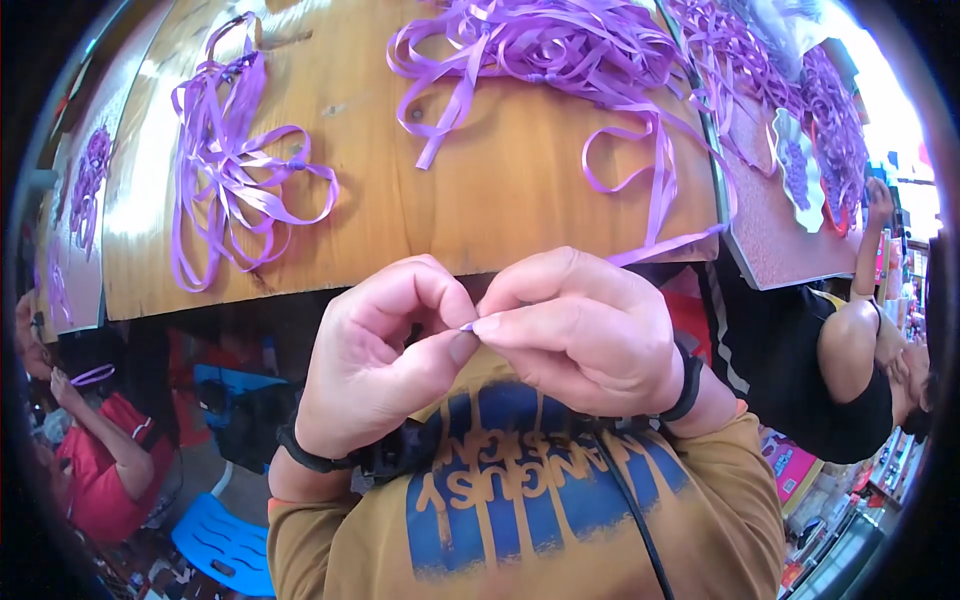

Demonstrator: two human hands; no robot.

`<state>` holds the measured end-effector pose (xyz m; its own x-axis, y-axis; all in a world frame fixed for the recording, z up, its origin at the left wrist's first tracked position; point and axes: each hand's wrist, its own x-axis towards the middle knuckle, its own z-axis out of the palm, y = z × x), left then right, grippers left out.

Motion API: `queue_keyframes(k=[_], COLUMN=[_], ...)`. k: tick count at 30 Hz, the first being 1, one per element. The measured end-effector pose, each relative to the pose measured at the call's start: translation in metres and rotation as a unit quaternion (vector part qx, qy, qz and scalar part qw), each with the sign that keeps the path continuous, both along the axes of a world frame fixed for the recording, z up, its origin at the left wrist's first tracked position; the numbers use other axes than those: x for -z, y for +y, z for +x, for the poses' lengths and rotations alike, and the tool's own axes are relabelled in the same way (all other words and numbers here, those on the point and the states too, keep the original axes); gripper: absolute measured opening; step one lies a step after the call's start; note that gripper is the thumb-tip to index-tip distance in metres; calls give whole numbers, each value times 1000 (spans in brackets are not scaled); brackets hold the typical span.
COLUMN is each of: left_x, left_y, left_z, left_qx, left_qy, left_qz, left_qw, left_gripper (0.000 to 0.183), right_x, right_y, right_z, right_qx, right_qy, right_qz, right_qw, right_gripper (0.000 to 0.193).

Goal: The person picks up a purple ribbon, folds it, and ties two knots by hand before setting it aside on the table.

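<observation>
In front of my chest, just off the near edge of the wooden table, my left hand point(385, 350) and my right hand point(590, 330) meet fingertip to fingertip. Both are closed in a pinch. Between them shows a tiny bit of purple ribbon point(467, 327); the rest of it is hidden by my fingers. Beyond the right hand, a strand of purple ribbon point(665, 245) trails along the table's edge from a large tangled pile of purple ribbons point(570, 45). To the left lies a smaller bunch of looped, knotted purple ribbons point(235, 160).
The wooden table point(480, 215) spans the front. At right, a second table point(770, 245) bears more ribbons and a scalloped white tray point(797, 170). A person in black point(830, 370) sits right; another in red point(110, 460) sits left, near a blue chair point(225, 545).
</observation>
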<state>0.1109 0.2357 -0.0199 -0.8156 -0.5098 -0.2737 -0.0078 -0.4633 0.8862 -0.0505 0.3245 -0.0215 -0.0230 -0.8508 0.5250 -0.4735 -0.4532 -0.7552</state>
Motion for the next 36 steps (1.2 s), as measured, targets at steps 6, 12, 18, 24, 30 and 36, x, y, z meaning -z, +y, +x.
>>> queue_keyframes(k=[6, 12, 18, 24, 30, 36], left_x=[-1, -4, -11, -4, -3, -3], left_y=[2, 5, 5, 4, 12, 9], left_z=[-12, -14, -21, -22, -26, -22], left_qx=[-44, -37, 9, 19, -11, -21], left_qy=[30, 58, 28, -40, -60, -62], left_qz=[-223, -32, 59, -187, -157, -180], left_qw=[973, 997, 998, 981, 986, 981], left_gripper=[11, 5, 12, 8, 6, 6], right_x=[-2, 1, 3, 6, 7, 5], right_y=[1, 0, 4, 6, 10, 13], right_z=[-4, -8, -14, -16, -15, -15], right_qx=[23, 56, 68, 55, 58, 74], right_qy=[-29, -36, -48, -49, -44, -19], right_qz=[9, -27, -39, -28, -11, 52], right_qw=[999, 997, 996, 997, 997, 996], right_gripper=[24, 27, 27, 27, 24, 12])
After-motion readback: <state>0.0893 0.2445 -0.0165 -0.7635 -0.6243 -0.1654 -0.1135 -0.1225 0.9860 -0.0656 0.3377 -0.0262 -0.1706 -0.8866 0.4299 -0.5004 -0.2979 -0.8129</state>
